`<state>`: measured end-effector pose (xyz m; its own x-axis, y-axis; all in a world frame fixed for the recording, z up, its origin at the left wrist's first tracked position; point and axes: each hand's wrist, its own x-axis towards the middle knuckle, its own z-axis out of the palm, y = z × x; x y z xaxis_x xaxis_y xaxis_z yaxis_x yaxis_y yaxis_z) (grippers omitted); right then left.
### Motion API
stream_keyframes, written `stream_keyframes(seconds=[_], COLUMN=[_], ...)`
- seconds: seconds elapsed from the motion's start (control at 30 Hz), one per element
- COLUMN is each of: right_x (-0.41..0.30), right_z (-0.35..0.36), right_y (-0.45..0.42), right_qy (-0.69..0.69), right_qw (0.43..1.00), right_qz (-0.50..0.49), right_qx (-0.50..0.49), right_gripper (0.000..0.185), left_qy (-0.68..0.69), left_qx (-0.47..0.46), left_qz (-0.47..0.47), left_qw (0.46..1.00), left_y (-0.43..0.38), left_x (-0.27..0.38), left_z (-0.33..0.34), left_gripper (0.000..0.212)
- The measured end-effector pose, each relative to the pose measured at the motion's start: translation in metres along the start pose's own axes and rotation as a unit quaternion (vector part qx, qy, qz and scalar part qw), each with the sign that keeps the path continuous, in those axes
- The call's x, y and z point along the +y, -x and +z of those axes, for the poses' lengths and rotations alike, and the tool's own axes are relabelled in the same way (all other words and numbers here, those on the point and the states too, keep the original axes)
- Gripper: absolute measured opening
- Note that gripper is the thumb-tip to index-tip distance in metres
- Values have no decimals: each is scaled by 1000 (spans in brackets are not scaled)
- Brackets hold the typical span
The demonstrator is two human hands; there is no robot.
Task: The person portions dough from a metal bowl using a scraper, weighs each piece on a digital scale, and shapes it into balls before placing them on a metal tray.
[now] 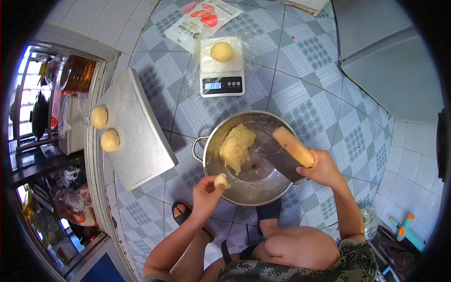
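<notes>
Between the fingertips of my left hand (206, 197) is a small dough piece (221, 181), over the near left rim of a steel pot (252, 203). My right hand (326, 168) grips a dough scraper (294, 147) by one end of its wooden handle; the dark blade hangs over the right side of the pot. A large ragged lump of dough (238, 148) lies on the left of the pot's floor. Beyond the pot, a smooth dough ball (222, 52) rests on a white digital kitchen scale (222, 79) with a lit display.
Left of the pot, two dough balls (105, 128) sit on a metal tray (137, 141). A printed plastic bag (202, 23) lies behind the scale on the tiled floor (306, 88). A loaded shelf unit (53, 148) stands at far left. A grey cabinet-like surface (391, 70) borders the right.
</notes>
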<state>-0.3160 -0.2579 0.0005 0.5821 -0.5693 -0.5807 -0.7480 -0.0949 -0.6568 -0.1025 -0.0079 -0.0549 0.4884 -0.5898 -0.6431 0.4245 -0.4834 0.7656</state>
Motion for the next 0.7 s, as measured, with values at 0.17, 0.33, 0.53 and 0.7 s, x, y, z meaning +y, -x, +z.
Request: stream_keyframes(seconds=[0.17, 0.33, 0.53, 0.7], right_x=[2, 26, 47, 51], right_z=[27, 54, 74, 75], right_y=[0, -3, 0, 4], right_qy=[291, 419, 392, 364], right_qw=[923, 832, 849, 869], right_qz=[-246, -351, -343, -326], right_qx=[57, 94, 83, 79], right_gripper=[30, 30, 46, 44], left_qy=[-10, -9, -132, -233], left_qx=[33, 115, 170, 164], left_qz=[126, 237, 350, 384], left_qw=[991, 965, 912, 879], left_y=[-52, -137, -221, -269], left_x=[81, 151, 207, 216], left_z=[0, 12, 41, 66], left_gripper=[30, 23, 21, 42])
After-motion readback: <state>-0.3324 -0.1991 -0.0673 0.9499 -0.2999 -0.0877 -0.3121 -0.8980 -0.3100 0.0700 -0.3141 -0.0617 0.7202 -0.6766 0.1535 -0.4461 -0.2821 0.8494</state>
